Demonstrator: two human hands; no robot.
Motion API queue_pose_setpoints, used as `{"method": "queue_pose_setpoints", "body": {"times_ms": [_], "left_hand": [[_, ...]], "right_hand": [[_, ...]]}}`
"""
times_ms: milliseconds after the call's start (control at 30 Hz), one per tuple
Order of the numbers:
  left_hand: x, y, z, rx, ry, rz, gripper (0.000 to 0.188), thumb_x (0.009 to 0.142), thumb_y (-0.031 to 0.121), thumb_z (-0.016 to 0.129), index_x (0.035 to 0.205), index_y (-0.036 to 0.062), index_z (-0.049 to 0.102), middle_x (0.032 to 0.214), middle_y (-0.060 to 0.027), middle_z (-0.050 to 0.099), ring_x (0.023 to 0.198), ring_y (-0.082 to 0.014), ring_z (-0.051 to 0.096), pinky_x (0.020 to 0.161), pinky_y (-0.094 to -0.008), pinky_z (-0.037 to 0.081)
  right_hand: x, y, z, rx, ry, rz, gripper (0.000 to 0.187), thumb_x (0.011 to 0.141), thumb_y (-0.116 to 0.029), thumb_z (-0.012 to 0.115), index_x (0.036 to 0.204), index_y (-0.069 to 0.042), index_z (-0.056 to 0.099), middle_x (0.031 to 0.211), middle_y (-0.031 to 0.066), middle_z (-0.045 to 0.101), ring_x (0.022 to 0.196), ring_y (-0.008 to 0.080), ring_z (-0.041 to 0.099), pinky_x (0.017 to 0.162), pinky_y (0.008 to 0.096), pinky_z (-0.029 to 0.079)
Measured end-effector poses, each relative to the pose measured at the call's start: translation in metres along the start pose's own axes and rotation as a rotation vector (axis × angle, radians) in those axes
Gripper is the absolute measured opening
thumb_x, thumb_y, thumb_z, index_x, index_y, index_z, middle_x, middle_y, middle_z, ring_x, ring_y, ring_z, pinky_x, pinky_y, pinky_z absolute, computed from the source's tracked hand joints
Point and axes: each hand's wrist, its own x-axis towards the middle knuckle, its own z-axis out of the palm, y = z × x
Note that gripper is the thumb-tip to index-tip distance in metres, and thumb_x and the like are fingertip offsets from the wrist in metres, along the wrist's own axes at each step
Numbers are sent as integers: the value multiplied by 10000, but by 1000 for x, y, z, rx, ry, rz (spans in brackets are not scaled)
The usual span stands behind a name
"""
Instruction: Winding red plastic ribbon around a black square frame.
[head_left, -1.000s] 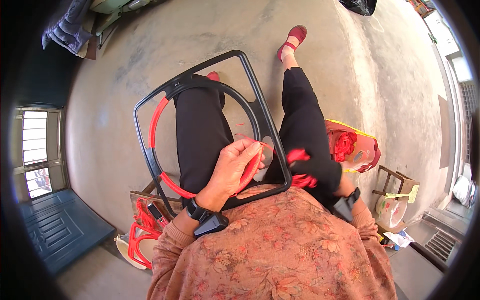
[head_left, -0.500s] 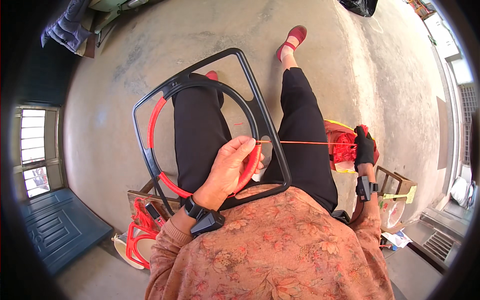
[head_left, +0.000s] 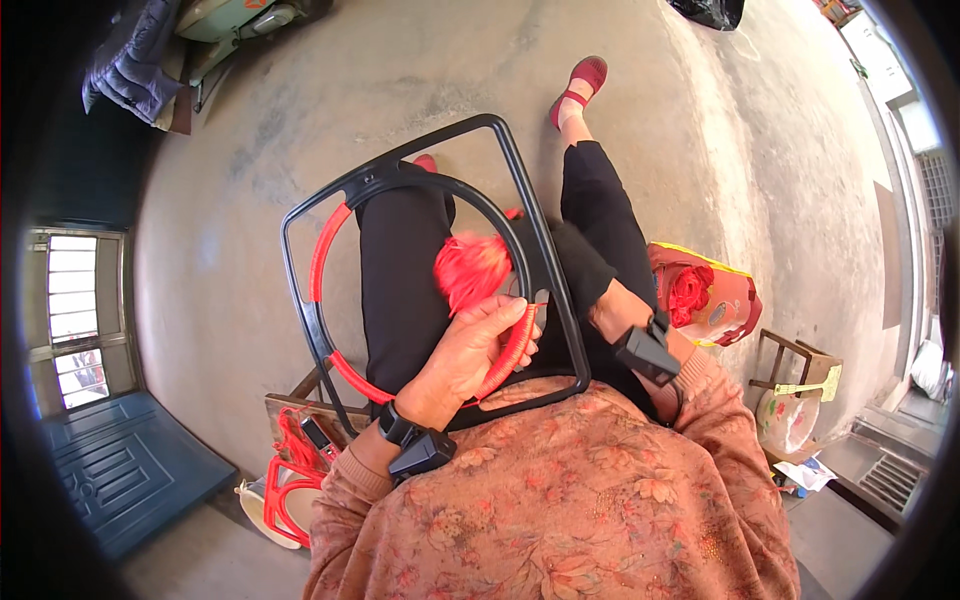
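A black frame with a round inner ring lies tilted over my lap. Red cord is wound tightly around parts of the ring. My left hand is closed on the wound lower right part of the ring, thumb pressed at the end of the winding. My right hand, in a black glove, reaches behind the frame's right bar. A loose bundle of red cord, smeared by motion, shows inside the ring at that hand's fingers. The bar partly hides those fingers.
A red bag with red material in it lies on the floor to my right, near a small wooden stool. At lower left are a red frame and a small device. A blue panel is at far left.
My right hand has swung left from beside the red bag to the frame, bringing the red bundle into the ring. The taut strand is no longer visible. My left hand keeps its grip.
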Motion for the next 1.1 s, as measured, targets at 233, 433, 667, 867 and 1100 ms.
{"method": "queue_pose_setpoints", "body": {"times_ms": [233, 433, 667, 867, 1100], "left_hand": [[7, -15, -9, -164, 39, 189, 208, 897, 139, 619, 1040, -9, 590, 945, -99, 644, 780, -193, 652, 658, -294, 558], [9, -13, -6, -105, -6, 289, 112, 897, 27, 584, 1007, 15, 599, 994, -68, 629, 840, -133, 619, 740, -286, 527], [8, -9, -6, -12, 37, 198, 59, 920, 69, 572, 919, 19, 603, 846, -31, 619, 763, -97, 599, 697, -238, 517], [7, -5, -4, -14, -30, 187, 108, 930, 127, 576, 904, 26, 603, 824, -45, 632, 720, -99, 606, 604, -222, 509], [3, -4, -2, 67, 36, 117, 200, 954, 221, 545, 941, 26, 589, 802, -88, 639, 661, -155, 626, 579, -266, 523]], "right_hand": [[-3, -16, 22, 626, -324, 340, 572, 963, -478, 421, 1221, 23, 519, 1174, 176, 586, 811, 223, 632, 793, 346, 523], [-28, -5, 12, -77, 58, 188, 409, 810, -114, 711, 1165, 11, 550, 960, 37, 614, 812, 89, 579, 722, 256, 489], [-88, 6, 2, -135, -160, 461, 312, 793, -125, 737, 1059, 5, 642, 946, 41, 652, 856, 81, 584, 750, 253, 490], [-86, 16, -21, 392, -55, 390, 293, 881, -135, 596, 1134, 4, 550, 1055, 69, 616, 943, 156, 591, 840, 297, 478], [-102, 11, -92, 91, 389, -98, 304, 918, -256, 557, 1119, -28, 567, 992, 78, 628, 922, 215, 610, 845, 334, 497]]}}
